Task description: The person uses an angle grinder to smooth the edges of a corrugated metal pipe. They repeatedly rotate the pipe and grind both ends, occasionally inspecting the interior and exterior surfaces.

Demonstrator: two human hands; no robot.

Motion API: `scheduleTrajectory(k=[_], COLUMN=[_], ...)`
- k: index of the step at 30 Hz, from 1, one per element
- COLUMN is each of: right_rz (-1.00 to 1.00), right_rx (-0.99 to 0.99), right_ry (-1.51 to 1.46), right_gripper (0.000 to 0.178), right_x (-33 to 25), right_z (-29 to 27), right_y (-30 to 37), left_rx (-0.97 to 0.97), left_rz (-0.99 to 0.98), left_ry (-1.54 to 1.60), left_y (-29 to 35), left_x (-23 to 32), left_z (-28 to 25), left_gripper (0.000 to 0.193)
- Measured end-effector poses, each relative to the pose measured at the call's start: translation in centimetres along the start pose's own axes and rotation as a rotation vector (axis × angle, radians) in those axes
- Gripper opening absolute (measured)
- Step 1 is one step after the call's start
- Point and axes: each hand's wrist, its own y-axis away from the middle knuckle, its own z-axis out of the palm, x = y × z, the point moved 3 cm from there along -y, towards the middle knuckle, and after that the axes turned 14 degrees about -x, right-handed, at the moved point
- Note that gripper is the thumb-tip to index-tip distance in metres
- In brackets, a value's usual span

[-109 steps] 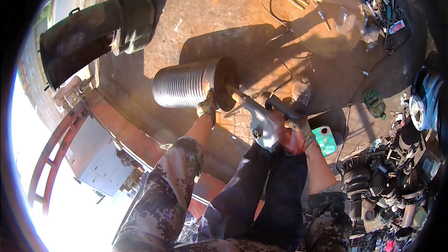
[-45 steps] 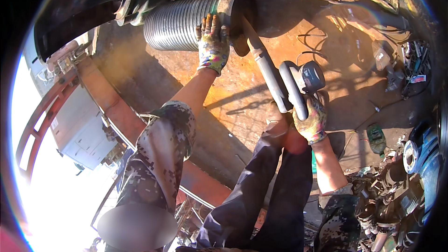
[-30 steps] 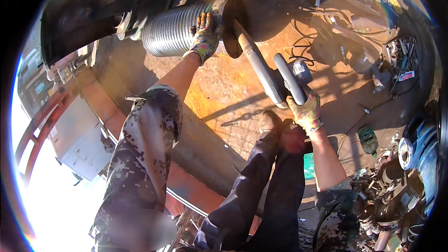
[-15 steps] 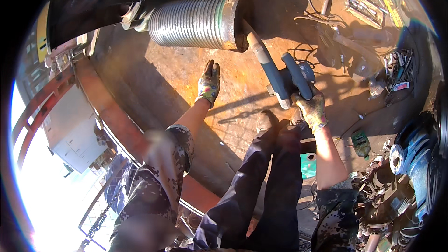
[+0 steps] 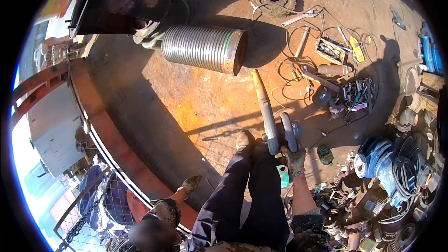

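A gray tool (image 5: 267, 119) is lying toward 3 o'clock of center, its narrow tip pointing just short of 12. The gloved right hand (image 5: 295, 161), at 4 o'clock, is wrapping its fingers around the tool's looped handle. A ribbed metal cylinder (image 5: 200, 49) is resting on the rusty floor (image 5: 205, 107) between 11 and 12. The gloved left hand (image 5: 190, 185) is hanging at 7 o'clock, its fingers extending loosely and holding nothing. A dark curved duct (image 5: 126, 4) is sitting between 10 and 11; a blue machine (image 5: 382, 165) is standing at 4.
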Motion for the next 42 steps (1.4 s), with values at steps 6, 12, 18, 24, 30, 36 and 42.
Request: scheduleTrajectory(k=[6, 12, 18, 24, 30, 36, 42], right_rz=[-0.080, -0.091, -0.207, -0.231, -0.309, -0.335, -0.113], right_rx=[-0.029, 0.067, 0.488, 0.759, 0.697, 0.396, 0.303], right_ry=[-0.101, -0.605, -0.821, -1.035, -1.042, -1.172, -1.058], right_gripper=[0.049, 0.041, 0.037, 0.044, 0.043, 0.046, 0.036], right_x=[-2.7, 1.9, 7.8, 13.1, 25.5, 30.7, 34.9], right_z=[-3.4, -6.0, -8.9, -14.9, -22.9, -16.3, -17.9], right_y=[4.6, 8.2, 7.8, 5.1, -0.6, -7.4, -11.0], left_rx=[0.039, -0.017, -0.130, 0.021, 0.045, 0.113, 0.198], left_rz=[0.394, 0.426, 0.359, 0.292, 0.131, 0.115, 0.046], left_ry=[0.452, 0.619, 0.616, 0.499, 0.314, 0.428, -0.009], left_y=[-1.8, -0.2, -0.4, 2.5, 4.1, 7.0, 9.1], left_x=[-2.0, 1.6, 0.2, 1.9, 6.3, -1.2, 3.0], left_z=[-0.4, 1.5, 0.7, -0.1, 0.9, 1.2, -0.7], left_gripper=[0.050, 0.053, 0.050, 0.047, 0.051, 0.052, 0.055])
